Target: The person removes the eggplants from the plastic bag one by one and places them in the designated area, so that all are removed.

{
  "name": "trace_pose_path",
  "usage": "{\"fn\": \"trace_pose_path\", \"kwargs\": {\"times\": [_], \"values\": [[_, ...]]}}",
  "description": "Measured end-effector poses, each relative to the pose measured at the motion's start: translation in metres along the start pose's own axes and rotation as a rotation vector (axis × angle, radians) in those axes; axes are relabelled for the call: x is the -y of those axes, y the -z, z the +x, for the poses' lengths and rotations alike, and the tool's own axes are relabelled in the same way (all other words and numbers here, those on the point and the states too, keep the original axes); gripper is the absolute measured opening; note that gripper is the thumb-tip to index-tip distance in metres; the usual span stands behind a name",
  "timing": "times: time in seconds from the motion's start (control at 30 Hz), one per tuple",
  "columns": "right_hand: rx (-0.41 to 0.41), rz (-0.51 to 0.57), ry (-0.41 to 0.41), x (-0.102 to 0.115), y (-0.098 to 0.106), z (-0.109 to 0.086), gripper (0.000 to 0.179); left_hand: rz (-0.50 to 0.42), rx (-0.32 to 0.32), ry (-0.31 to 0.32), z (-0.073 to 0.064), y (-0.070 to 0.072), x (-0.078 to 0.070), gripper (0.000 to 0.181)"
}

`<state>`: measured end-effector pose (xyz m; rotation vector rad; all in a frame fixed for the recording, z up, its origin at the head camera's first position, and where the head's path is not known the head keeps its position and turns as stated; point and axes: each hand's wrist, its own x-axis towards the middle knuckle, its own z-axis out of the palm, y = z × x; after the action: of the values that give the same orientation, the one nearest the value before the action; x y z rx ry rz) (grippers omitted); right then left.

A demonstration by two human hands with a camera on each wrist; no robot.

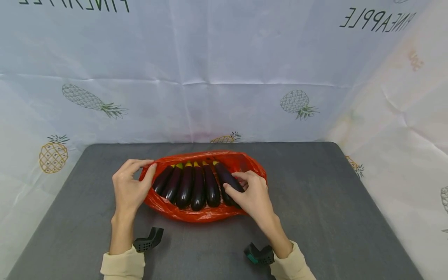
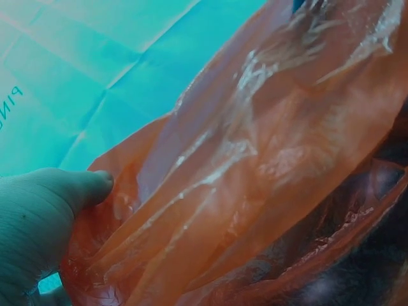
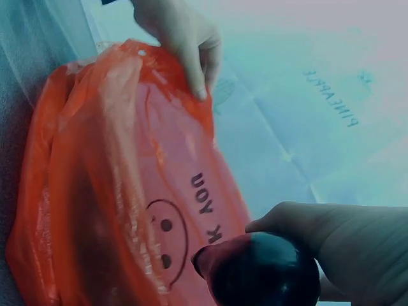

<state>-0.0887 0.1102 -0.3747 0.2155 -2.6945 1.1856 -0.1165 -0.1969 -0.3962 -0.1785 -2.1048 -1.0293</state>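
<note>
A red plastic bag [image 1: 201, 217] lies wide open on the grey table, with several dark purple eggplants [image 1: 198, 190] side by side in it. My left hand [image 1: 129, 188] pinches the bag's left rim between thumb and fingers; the left wrist view shows the thumb on the thin film. At the bag's right end, my right hand [image 1: 254, 194] grips one eggplant [image 1: 226, 177], tilted over another one below. Seen by the right wrist camera, this eggplant [image 3: 271, 274] points its rounded end at the lens, beside the bag's wall printed with a smiling face.
The grey table [image 1: 332, 217] extends around the bag on all sides. Behind it hangs a white cloth [image 1: 227, 109] with pineapple prints, and more cloth is at the right. A black wrist device [image 1: 149, 240] sits by each cuff.
</note>
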Motion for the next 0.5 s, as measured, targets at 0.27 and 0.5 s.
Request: {"fn": "trace_pose_path", "kwargs": {"times": [0.27, 0.5], "values": [[0.003, 0.058, 0.004, 0.006, 0.016, -0.013, 0.029, -0.014, -0.006, -0.004, 0.000, 0.000, 0.001, 0.009], [-0.001, 0.098, 0.005, 0.007, 0.021, -0.017, 0.031, -0.003, -0.004, -0.021, 0.000, -0.001, 0.002, 0.009]]}}
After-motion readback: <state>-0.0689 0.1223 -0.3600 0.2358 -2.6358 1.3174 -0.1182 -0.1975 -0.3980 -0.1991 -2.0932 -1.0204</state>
